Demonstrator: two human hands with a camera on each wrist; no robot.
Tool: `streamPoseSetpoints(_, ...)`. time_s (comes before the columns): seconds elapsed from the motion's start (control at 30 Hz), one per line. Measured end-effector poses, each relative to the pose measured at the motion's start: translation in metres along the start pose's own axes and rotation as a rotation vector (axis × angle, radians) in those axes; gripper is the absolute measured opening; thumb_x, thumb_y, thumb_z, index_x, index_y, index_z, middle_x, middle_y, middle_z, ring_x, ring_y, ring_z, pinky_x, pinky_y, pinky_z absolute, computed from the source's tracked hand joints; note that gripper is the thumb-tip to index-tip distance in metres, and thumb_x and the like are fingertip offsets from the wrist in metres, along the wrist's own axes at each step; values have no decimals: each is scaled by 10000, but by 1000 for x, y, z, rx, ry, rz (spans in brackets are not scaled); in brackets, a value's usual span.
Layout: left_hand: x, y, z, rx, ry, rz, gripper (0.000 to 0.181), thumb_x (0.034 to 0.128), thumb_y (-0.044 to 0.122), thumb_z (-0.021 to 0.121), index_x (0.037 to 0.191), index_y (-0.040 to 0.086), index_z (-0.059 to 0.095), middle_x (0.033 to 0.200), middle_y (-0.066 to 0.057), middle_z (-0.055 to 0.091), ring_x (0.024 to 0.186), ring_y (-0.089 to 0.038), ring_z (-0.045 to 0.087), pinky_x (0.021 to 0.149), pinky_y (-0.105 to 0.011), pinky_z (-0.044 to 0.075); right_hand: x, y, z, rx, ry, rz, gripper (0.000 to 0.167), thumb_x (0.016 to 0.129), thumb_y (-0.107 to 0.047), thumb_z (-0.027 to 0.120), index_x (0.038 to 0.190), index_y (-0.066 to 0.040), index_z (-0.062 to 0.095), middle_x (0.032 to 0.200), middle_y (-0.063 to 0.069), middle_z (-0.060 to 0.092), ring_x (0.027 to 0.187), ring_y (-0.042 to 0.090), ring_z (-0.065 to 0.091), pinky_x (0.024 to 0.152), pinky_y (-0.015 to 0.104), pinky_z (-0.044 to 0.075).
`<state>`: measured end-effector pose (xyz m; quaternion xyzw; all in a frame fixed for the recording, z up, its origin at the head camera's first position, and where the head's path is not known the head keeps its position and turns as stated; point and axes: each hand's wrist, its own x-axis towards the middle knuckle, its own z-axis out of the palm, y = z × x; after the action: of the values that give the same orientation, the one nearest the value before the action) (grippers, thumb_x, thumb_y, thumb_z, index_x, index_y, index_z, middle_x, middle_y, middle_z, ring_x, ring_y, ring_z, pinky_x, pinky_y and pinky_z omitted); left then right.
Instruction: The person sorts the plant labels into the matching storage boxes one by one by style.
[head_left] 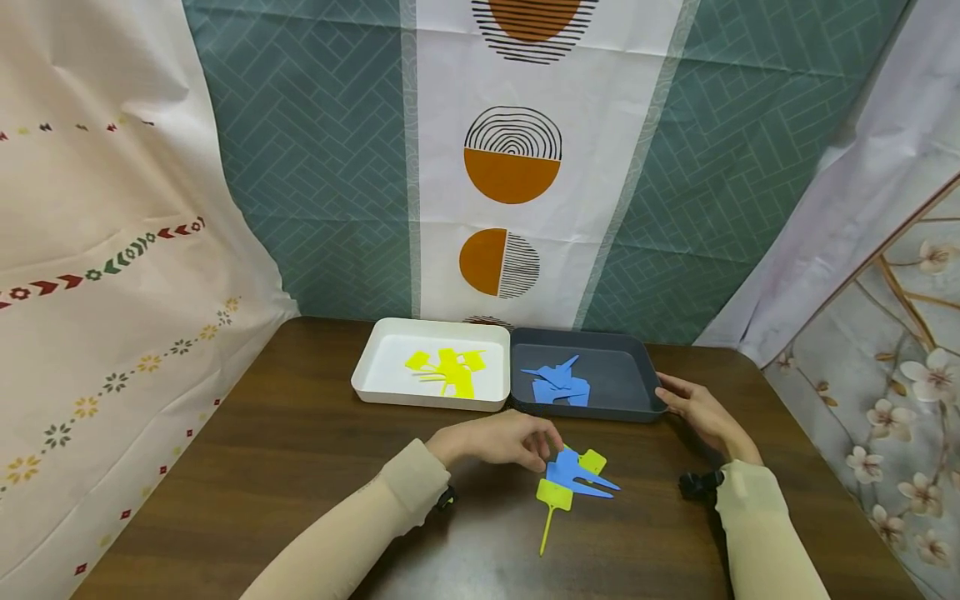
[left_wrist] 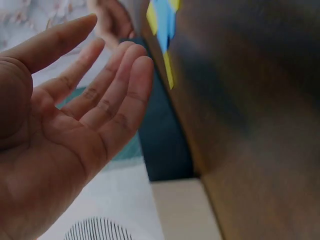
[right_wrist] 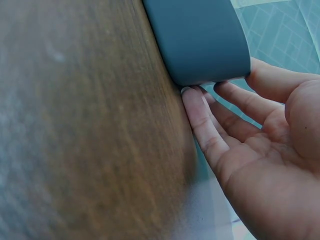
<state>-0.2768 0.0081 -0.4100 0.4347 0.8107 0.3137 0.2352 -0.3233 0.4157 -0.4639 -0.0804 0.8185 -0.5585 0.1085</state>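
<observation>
My left hand (head_left: 498,437) hovers beside a small pile of plant labels on the table, its fingers loosely bent. The left wrist view shows nothing in that hand (left_wrist: 95,115). In the pile are blue plant labels (head_left: 562,471) with pointed stems, a yellow plant label (head_left: 555,495) at the front and another yellow label (head_left: 594,461) partly hidden behind. My right hand (head_left: 701,412) touches the right end of the dark grey tray (head_left: 637,375). In the right wrist view its fingertips (right_wrist: 192,97) rest against the tray's end wall, with the thumb near the rim.
A white tray (head_left: 367,379) stands against the dark tray's left side and holds several yellow labels (head_left: 453,371). Several blue labels (head_left: 558,385) lie in the dark tray. Both trays sit near the back of the brown wooden table (head_left: 300,467), before a patterned cloth (head_left: 337,167).
</observation>
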Motion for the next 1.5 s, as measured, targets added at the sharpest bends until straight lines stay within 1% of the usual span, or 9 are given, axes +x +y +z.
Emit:
streamPoseSetpoints(0.17, 6, 3, 15, 127, -33, 15, 344, 935, 108, 791, 1257, 86, 671, 1070, -14, 685, 925, -55, 621, 827, -158, 498, 0, 0, -1, -3, -6, -4, 716, 1109, -293, 523, 1625, 63, 179, 1678, 306, 144, 1521, 483, 171, 919, 100, 413)
streamPoseSetpoints(0.37, 12, 9, 25, 238, -63, 13, 374, 876, 146, 860, 1206, 118, 687, 1051, 6, 662, 949, -74, 592, 841, -156, 463, -1, -1, -1, -3, -4, -4, 714, 1107, -289, 528, 1623, 66, 185, 1677, 308, 149, 1518, 473, 174, 915, 98, 421)
streamPoseSetpoints(0.47, 14, 11, 30, 296, -67, -3, 391, 856, 174, 881, 1196, 146, 689, 1073, 17, 651, 972, -64, 569, 868, -166, 451, -1, -1, -1, -4, 0, -3, 720, 1106, -292, 531, 1622, 68, 183, 1675, 312, 148, 1514, 467, 180, 911, 96, 423)
streamPoseSetpoints(0.57, 15, 14, 36, 358, -66, -36, 402, 848, 189, 889, 1189, 183, 676, 1093, 34, 623, 980, -45, 547, 904, -191, 449, -1, 0, -1, -6, 2, -3, 718, 1106, -294, 530, 1621, 70, 187, 1673, 313, 157, 1510, 470, 186, 910, 90, 421)
streamPoseSetpoints(0.7, 14, 17, 41, 404, -67, -51, 410, 845, 186, 892, 1185, 200, 661, 1066, 50, 608, 964, -38, 545, 922, -209, 447, -1, 1, 0, -3, -3, -6, 713, 1108, -284, 525, 1618, 78, 183, 1671, 316, 159, 1509, 472, 179, 912, 89, 418)
streamPoseSetpoints(0.77, 15, 18, 42, 415, -66, -45, 413, 844, 181, 892, 1184, 198, 658, 1039, 54, 610, 944, -34, 540, 912, -199, 441, -1, 1, 0, 1, -3, -5, 715, 1107, -282, 527, 1619, 78, 179, 1673, 315, 150, 1513, 473, 170, 907, 86, 413)
streamPoseSetpoints(1.0, 14, 17, 43, 393, -83, -35, 378, 849, 153, 880, 1161, 177, 668, 960, 62, 607, 866, -23, 522, 827, -161, 440, -1, 2, 0, -5, -9, -2, 718, 1106, -296, 529, 1623, 65, 185, 1673, 313, 152, 1512, 470, 182, 914, 99, 421)
streamPoseSetpoints(1.3, 11, 20, 43, 396, -77, -51, 391, 854, 156, 877, 1182, 202, 668, 970, 73, 577, 881, -28, 506, 858, -188, 436, 0, 1, 1, -9, -6, -7, 711, 1105, -293, 533, 1624, 59, 197, 1672, 308, 169, 1506, 464, 205, 919, 104, 427)
streamPoseSetpoints(1.5, 11, 18, 42, 409, -58, -22, 366, 843, 154, 887, 1138, 221, 682, 1007, 75, 594, 914, -7, 518, 890, -187, 422, 1, 0, 0, -18, 3, -8, 715, 1103, -299, 538, 1623, 59, 202, 1670, 310, 178, 1500, 456, 217, 915, 101, 428)
